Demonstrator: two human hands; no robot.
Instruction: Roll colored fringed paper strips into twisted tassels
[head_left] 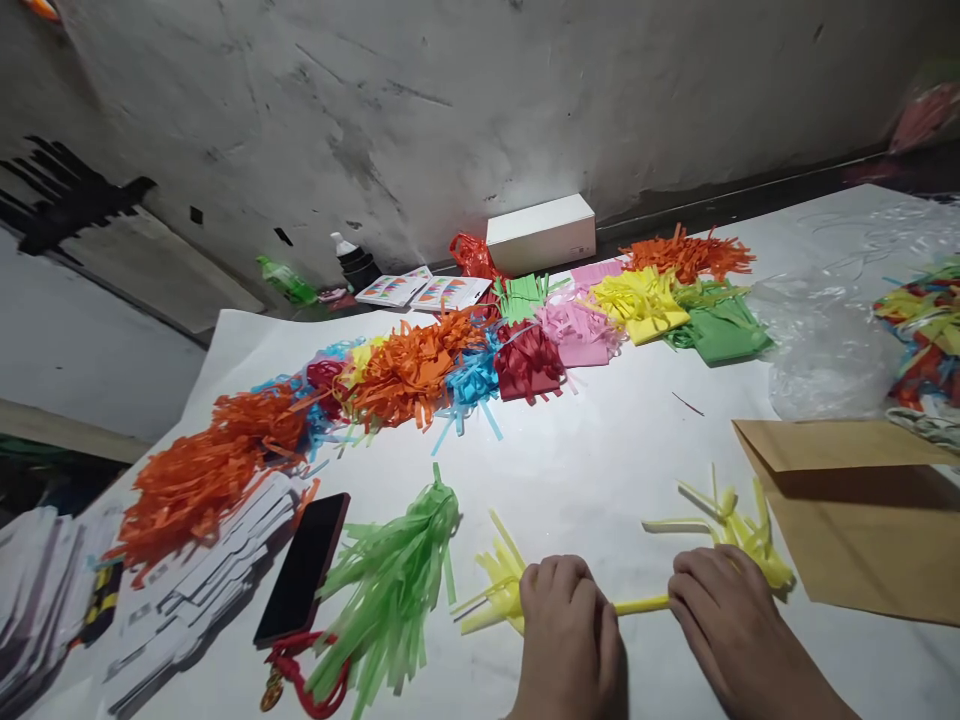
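My left hand [570,630] and my right hand [731,625] press down on a yellow fringed paper strip [641,604] lying on the white table sheet [592,460]. Its middle is rolled into a thin stick between my hands. Loose yellow fringe fans out past each hand, at the left end [495,590] and the right end [739,525]. Both hands have their fingers curled over the strip. A light green paper tassel [394,585] lies just left of my left hand.
A black phone [304,565] with a red cord lies at the left. A row of orange, blue, red, pink, yellow and green fringed paper [465,365] crosses the table. A brown envelope [862,510], clear plastic [825,340] and a white box [541,232] lie beyond.
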